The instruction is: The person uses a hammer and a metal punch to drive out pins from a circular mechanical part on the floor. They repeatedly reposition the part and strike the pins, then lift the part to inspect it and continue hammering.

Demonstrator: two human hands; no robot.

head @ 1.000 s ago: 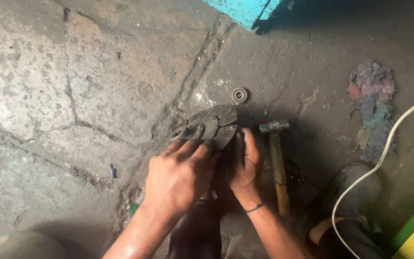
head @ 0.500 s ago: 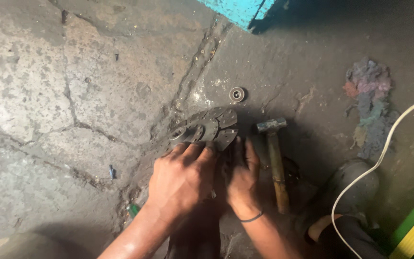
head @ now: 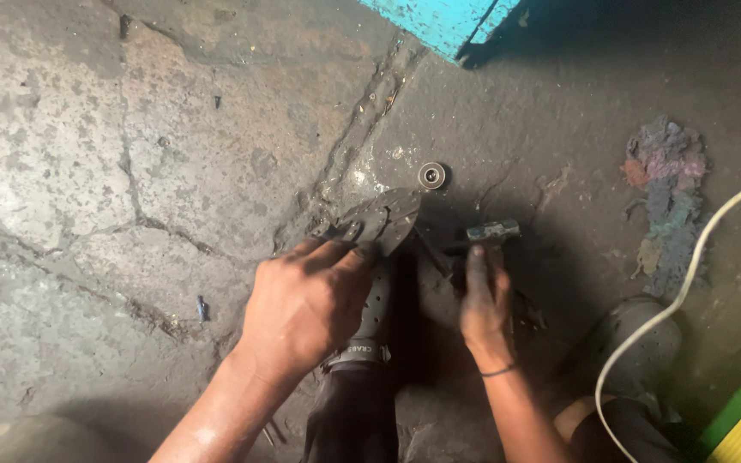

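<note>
Person crouches over a cracked concrete floor [head: 87, 171], an angle grinder [head: 370, 317] lying flat on it between the two arms, disc end pointing away from the body. Left hand [head: 306, 300] presses down over the head of the grinder, fingers curled onto the back edge of the grinding disc [head: 388, 219], grip closed on the guard and disc area, apparently to keep the tool from rolling and the disc from turning. Right hand [head: 484, 300] rests on the floor just right of the grinder, fingers together and stretched toward the hammer [head: 492, 231]; the fingertips sit right at the hammer's head, but whether the grip has closed on the handle I cannot tell, the handle is hidden under the hand. A small round flange nut [head: 431, 176] lies loose on the floor just beyond the disc, near the crack, likely set there to stay in reach. A white cable [head: 688, 266] curves along the right side. A wad of mixed-colour rag waste [head: 664, 197] sits toward the floor's right edge, well apart from the hands. A turquoise painted corner [head: 443, 21] stands at the far edge.
</note>
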